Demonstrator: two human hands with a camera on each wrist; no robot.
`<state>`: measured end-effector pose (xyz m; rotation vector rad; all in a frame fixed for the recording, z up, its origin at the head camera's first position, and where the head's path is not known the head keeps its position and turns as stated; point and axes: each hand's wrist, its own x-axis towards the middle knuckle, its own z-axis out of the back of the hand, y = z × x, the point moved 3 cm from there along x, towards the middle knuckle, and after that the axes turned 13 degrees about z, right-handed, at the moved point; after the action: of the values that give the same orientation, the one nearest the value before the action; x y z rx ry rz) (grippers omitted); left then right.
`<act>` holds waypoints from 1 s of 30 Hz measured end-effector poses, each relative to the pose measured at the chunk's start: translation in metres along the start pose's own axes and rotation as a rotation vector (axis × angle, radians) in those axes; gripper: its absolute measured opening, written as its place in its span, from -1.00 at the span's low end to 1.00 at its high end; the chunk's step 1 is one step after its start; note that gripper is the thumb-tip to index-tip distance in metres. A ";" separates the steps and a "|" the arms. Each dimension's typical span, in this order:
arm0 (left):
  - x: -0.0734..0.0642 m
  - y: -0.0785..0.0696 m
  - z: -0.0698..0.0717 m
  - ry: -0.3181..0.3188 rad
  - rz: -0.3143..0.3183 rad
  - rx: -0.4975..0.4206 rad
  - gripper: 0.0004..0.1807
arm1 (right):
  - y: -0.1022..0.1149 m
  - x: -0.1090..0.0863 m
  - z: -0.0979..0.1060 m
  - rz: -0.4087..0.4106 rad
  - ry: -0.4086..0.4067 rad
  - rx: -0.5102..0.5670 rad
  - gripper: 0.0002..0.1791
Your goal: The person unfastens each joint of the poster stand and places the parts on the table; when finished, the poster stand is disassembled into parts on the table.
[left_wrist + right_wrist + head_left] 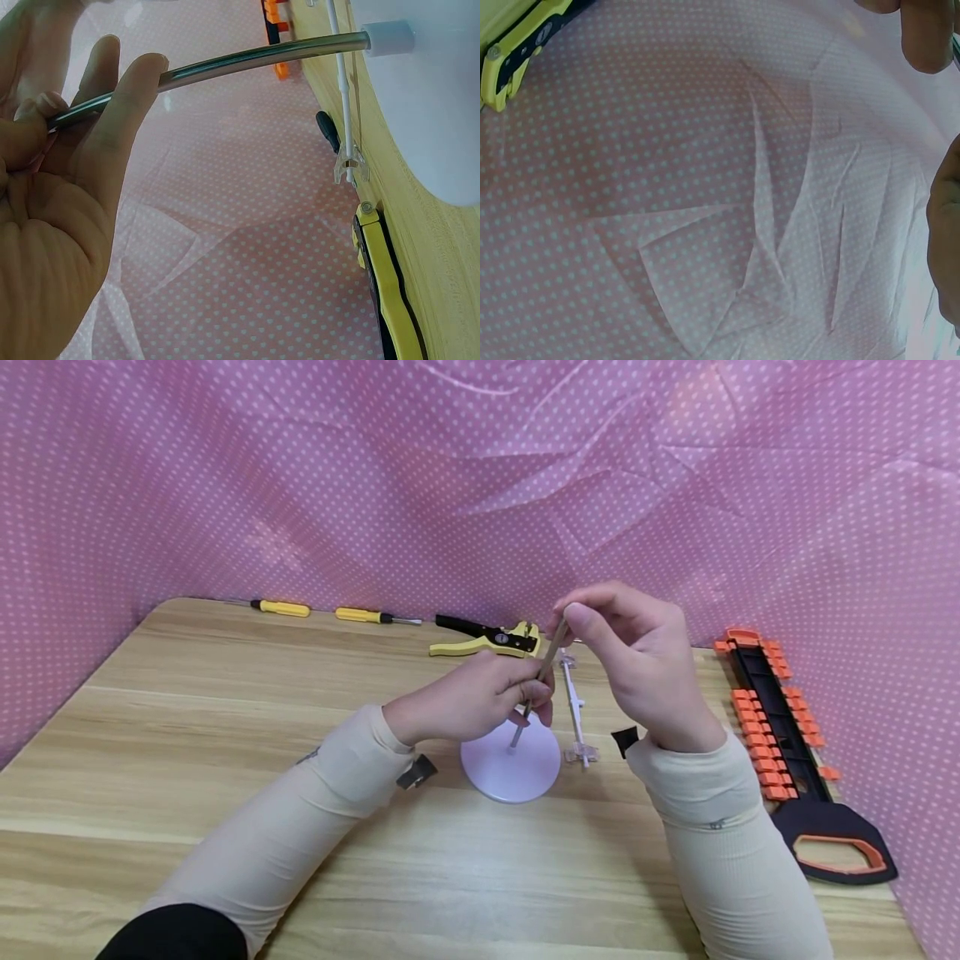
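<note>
Left hand [480, 697] curled its fingers round the slim metal tube [553, 649], hiding part of it; tube's foot apparently already seated in the round white base's [512, 778] collar [390, 37]; right hand [633, 656] pinched the upper end. White rod [574, 703] with clear clips lay near, unjoined. Around: two yellow-handled screwdrivers [360, 615], wire stripper [498, 639], far right an orange-clipped black rack [782, 727]; nothing plainly blocked the work

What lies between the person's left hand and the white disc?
A stretch of metallic rod, then the white collar on the disc, in the left wrist view.
</note>
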<state>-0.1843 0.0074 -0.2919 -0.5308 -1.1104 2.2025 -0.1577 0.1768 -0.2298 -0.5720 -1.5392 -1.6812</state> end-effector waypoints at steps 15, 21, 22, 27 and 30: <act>-0.001 -0.002 0.002 0.010 0.012 0.010 -0.82 | 0.005 0.003 -0.002 0.029 0.046 -0.043 -0.92; 0.000 0.001 0.001 0.016 0.013 0.089 -0.81 | 0.004 0.003 -0.001 0.024 0.044 -0.053 -0.93; 0.001 0.002 0.000 0.018 0.013 0.124 -0.80 | 0.003 0.003 -0.001 0.024 0.043 -0.057 -0.93; 0.006 0.015 -0.003 0.022 0.040 0.298 -0.79 | 0.001 0.003 0.002 0.028 0.048 -0.072 -0.92; 0.009 0.018 -0.004 0.027 0.052 0.325 -0.78 | 0.002 0.003 0.004 0.028 0.045 -0.080 -0.93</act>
<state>-0.1950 0.0072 -0.3095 -0.4489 -0.7103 2.3510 -0.1593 0.1800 -0.2255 -0.5903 -1.4307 -1.7297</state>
